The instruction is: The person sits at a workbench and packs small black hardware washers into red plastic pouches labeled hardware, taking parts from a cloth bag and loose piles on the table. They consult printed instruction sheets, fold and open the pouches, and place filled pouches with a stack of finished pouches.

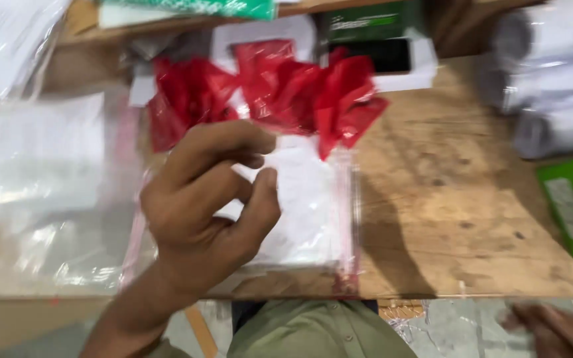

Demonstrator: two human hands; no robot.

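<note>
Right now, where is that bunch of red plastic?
In the head view, the red plastic pieces lie top centre on the wooden table, just beyond the left hand.
</note>
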